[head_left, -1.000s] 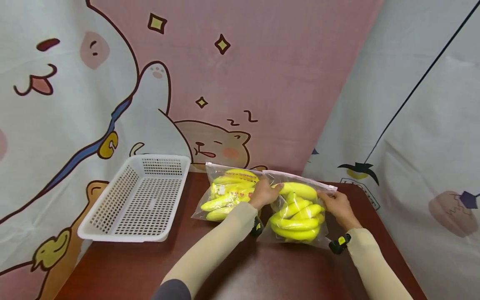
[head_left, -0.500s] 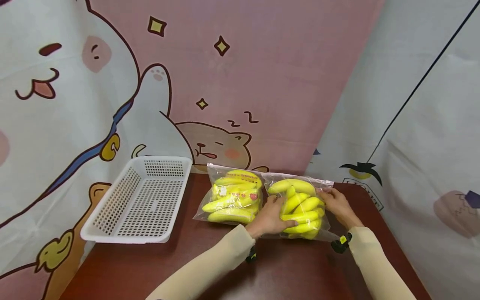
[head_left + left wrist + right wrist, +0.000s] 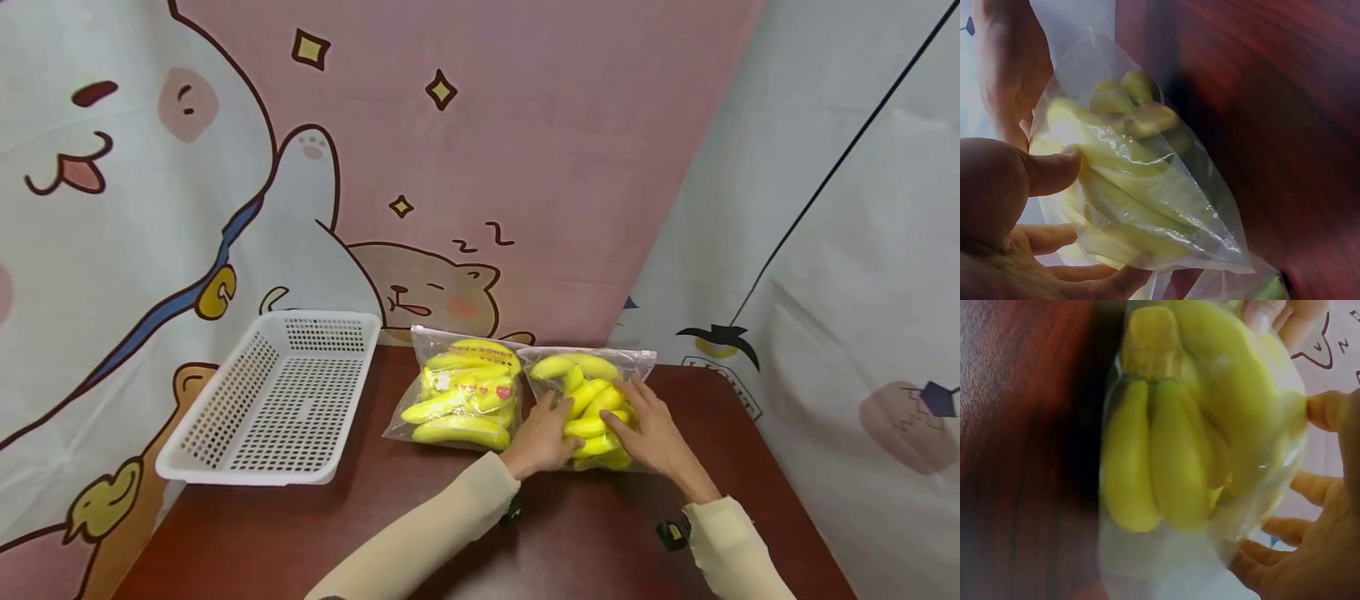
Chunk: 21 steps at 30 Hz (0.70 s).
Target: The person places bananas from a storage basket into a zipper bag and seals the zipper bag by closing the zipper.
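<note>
Both hands now lie on the near bag of bananas (image 3: 588, 408): the left hand (image 3: 542, 437) cups its left side, thumb pressed into the plastic and fingers curled under it in the left wrist view, while the right hand (image 3: 648, 429) has slid down from the bag's top edge, where it was a second ago, to spread its fingers over the fruit. That bag, lifted and tilted a moment back, has settled flat on the brown table (image 3: 300, 533), right of centre and just beside the second bag of bananas (image 3: 461, 396), their edges touching or overlapping. My guess is the top strip is done with and the grip is shifting to the bag's body, ready to carry it. A white basket (image 3: 277, 400) stands well apart to the left, in front of the cartoon curtain (image 3: 450, 167)
</note>
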Tool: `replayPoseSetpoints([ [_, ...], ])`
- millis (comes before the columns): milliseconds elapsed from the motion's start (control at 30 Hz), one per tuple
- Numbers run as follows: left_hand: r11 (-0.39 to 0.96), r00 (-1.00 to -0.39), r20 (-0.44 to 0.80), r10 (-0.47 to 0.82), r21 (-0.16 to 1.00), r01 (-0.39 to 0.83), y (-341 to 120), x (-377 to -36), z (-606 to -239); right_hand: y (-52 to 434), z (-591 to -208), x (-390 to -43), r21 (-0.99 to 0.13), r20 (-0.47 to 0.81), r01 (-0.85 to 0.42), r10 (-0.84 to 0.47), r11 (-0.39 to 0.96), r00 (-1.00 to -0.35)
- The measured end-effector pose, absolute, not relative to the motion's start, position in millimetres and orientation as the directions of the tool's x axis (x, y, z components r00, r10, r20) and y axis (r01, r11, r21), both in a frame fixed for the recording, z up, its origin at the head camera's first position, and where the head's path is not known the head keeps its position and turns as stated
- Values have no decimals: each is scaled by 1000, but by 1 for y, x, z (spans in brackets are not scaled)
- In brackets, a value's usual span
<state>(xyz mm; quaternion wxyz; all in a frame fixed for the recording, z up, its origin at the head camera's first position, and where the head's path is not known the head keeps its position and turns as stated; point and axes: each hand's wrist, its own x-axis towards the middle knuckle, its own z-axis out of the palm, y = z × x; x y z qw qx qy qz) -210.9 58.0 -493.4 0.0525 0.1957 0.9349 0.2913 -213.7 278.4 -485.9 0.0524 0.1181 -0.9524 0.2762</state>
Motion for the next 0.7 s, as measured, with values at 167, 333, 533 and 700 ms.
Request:
replayPoseSetpoints([
  [167,764,-917,-4,399,555,329,64,-224,-495,277,-495,-222,-521,165,-233,-172,821,-971],
  [333,768,-911,-28,411,549,330,64,-235,-495,277,-502,-230,-540,142,-193,-138,819,-980],
  [533,735,-902,-11,431,584,344,52,-238,-496,275,-501,-233,-522,113,-195,-159,831,-981],
  [700,663,-899,28,436,666,342,28,-234,-485,281,-491,-232,-495,113,-215,-183,842,-977],
])
